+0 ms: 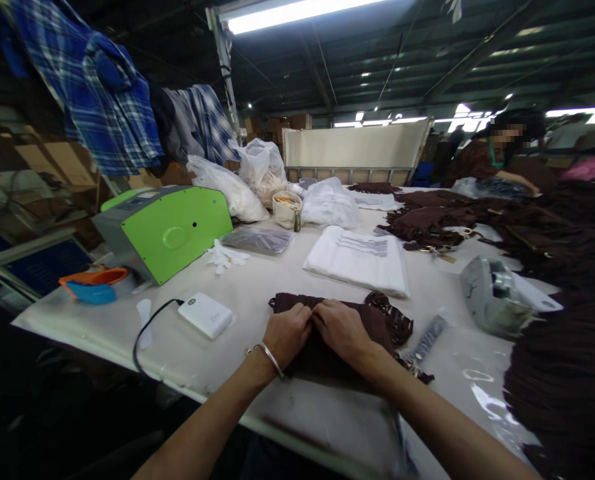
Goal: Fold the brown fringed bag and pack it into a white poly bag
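Cloth [322, 360], dark brown and matte, lies folded near the front edge of the worktop [257, 273]. The left hand [288, 332] and right hand [343, 332] nearly meet on it, fingers curled almost closed, pinching its upper part. Beyond lie flat white plastic bags [357, 259], their printed lines too small to read. Leftward are a rounded white device [206, 315] with faint, illegible marks and a green-sided machine [177, 230].
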Demonstrator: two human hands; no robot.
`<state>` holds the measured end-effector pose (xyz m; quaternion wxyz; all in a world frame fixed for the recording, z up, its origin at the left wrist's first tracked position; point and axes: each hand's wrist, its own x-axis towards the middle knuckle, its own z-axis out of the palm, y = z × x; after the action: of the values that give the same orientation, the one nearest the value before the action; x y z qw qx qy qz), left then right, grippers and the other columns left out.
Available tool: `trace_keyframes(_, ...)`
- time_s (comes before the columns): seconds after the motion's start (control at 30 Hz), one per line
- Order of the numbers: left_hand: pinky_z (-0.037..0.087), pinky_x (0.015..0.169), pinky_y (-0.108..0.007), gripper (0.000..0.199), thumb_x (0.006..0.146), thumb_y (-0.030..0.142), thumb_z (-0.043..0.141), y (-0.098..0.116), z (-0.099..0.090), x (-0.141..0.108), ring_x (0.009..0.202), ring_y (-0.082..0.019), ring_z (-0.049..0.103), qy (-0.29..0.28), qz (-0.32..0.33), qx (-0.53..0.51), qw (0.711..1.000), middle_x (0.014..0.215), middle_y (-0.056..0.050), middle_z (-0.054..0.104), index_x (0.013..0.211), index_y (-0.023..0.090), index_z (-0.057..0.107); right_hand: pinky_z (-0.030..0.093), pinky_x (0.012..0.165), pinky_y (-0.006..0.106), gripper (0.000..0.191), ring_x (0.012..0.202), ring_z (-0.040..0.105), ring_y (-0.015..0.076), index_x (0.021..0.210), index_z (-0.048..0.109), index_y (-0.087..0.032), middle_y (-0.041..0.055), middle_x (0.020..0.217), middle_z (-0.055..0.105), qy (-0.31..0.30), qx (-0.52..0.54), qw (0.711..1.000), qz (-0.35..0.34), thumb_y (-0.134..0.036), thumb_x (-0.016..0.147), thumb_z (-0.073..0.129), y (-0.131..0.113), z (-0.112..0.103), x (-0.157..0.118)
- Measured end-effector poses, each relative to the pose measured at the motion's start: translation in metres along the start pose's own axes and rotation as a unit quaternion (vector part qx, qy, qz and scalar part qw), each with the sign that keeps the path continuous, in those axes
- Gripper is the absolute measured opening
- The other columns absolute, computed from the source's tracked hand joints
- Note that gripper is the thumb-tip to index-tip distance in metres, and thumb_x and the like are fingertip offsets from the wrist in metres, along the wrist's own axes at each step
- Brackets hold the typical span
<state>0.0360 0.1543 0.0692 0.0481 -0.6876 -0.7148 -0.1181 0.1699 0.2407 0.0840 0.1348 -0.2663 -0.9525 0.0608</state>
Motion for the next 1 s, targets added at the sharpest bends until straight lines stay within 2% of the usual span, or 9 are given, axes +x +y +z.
trace_keyframes(0.17, 0.05, 0.076, -0.023, 0.007, 0.09, 0.016, 0.052, 0.009, 0.01, -0.012, 0.087, -0.014, 0.064, 0.041, -0.027, -0.089, 0.995, 0.093, -0.001, 0.065, 0.096, 0.019, 0.053, 0.045, 0.077, 0.027, 0.015, 0.09, 0.064, 0.0172, 0.089, 0.068, -0.025, 0.0013, 0.093, 0.071, 0.012, 0.047, 0.998, 0.032, -0.025, 0.089, 0.053, 0.009, -0.003, -0.004)
trace_keyframes(0.3, 0.049, 0.077, -0.023, 0.012, 0.092, 0.015, 0.048, -0.008, 0.006, -0.042, 0.084, -0.013, 0.062, 0.158, -0.052, -0.232, 0.958, 0.09, 0.001, 0.064, 0.1, 0.022, 0.054, 0.044, 0.082, 0.024, 0.018, 0.092, 0.063, 0.0145, 0.098, 0.068, -0.027, -0.001, 0.097, 0.071, 0.024, 0.08, 0.996, 0.033, -0.029, 0.091, 0.052, 0.006, -0.003, -0.009)
trace_keyframes(0.4, 0.048, 0.079, -0.027, 0.013, 0.094, 0.017, 0.046, -0.023, -0.003, -0.057, 0.087, -0.015, 0.06, 0.203, -0.039, -0.222, 0.953, 0.091, -0.001, 0.062, 0.099, 0.022, 0.056, 0.045, 0.081, 0.025, 0.017, 0.092, 0.063, 0.015, 0.097, 0.069, -0.028, -0.0015, 0.097, 0.071, 0.021, 0.089, 0.995, 0.025, -0.028, 0.089, 0.054, 0.004, -0.005, -0.011)
trace_keyframes(0.47, 0.047, 0.08, -0.029, 0.013, 0.094, 0.019, 0.046, -0.028, -0.009, -0.059, 0.087, -0.017, 0.058, 0.169, -0.013, -0.175, 0.97, 0.09, -0.002, 0.06, 0.095, 0.022, 0.059, 0.045, 0.079, 0.027, 0.016, 0.092, 0.062, 0.0171, 0.095, 0.069, -0.028, -0.0006, 0.095, 0.071, 0.017, 0.085, 0.996, 0.013, -0.026, 0.087, 0.056, 0.002, -0.007, -0.012)
trace_keyframes(0.57, 0.046, 0.079, -0.03, 0.007, 0.09, 0.018, 0.056, -0.03, -0.019, -0.062, 0.088, -0.018, 0.057, 0.068, 0.03, -0.129, 0.989, 0.091, -0.001, 0.062, 0.092, 0.023, 0.06, 0.044, 0.078, 0.028, 0.014, 0.092, 0.061, 0.0192, 0.093, 0.069, -0.025, 0.0016, 0.093, 0.07, 0.008, 0.07, 0.997, -0.008, -0.023, 0.086, 0.056, 0.0, -0.01, -0.014)
trace_keyframes(0.7, 0.046, 0.086, -0.031, 0.031, 0.078, 0.011, 0.068, -0.027, -0.021, -0.072, 0.099, -0.019, 0.056, -0.047, 0.102, -0.12, 0.986, 0.109, -0.001, 0.062, 0.105, 0.025, 0.059, 0.043, 0.077, 0.028, 0.014, 0.089, 0.06, 0.0189, 0.084, 0.068, -0.024, 0.0019, 0.089, 0.069, -0.003, 0.059, 0.998, -0.022, -0.02, 0.086, 0.054, 0.001, -0.01, -0.016)
trace_keyframes(0.77, 0.045, 0.089, -0.034, 0.038, 0.077, 0.008, 0.066, -0.027, -0.019, -0.076, 0.102, -0.02, 0.055, -0.055, 0.113, -0.087, 0.988, 0.116, -0.002, 0.059, 0.109, 0.026, 0.057, 0.043, 0.077, 0.027, 0.015, 0.089, 0.059, 0.0185, 0.085, 0.068, -0.025, 0.0016, 0.09, 0.069, -0.002, 0.059, 0.998, -0.02, -0.021, 0.087, 0.054, 0.003, -0.008, -0.016)
trace_keyframes(0.87, 0.046, 0.082, -0.034, 0.024, 0.079, 0.01, 0.066, -0.026, -0.016, -0.074, 0.094, -0.021, 0.056, -0.048, 0.104, -0.046, 0.992, 0.104, -0.002, 0.062, 0.098, 0.024, 0.06, 0.043, 0.078, 0.027, 0.017, 0.09, 0.059, 0.0179, 0.088, 0.068, -0.025, 0.0012, 0.092, 0.069, -0.001, 0.059, 0.998, -0.018, -0.021, 0.088, 0.052, 0.005, -0.006, -0.014)
trace_keyframes(1.0, 0.046, 0.077, -0.029, 0.007, 0.082, 0.016, 0.066, -0.017, -0.013, -0.058, 0.086, -0.017, 0.056, 0.028, 0.055, -0.134, 0.989, 0.088, 0.0, 0.06, 0.082, 0.021, 0.061, 0.043, 0.077, 0.026, 0.016, 0.09, 0.059, 0.0174, 0.087, 0.068, -0.025, 0.0011, 0.092, 0.068, -0.002, 0.06, 0.998, -0.018, -0.021, 0.087, 0.053, 0.006, -0.006, -0.013)
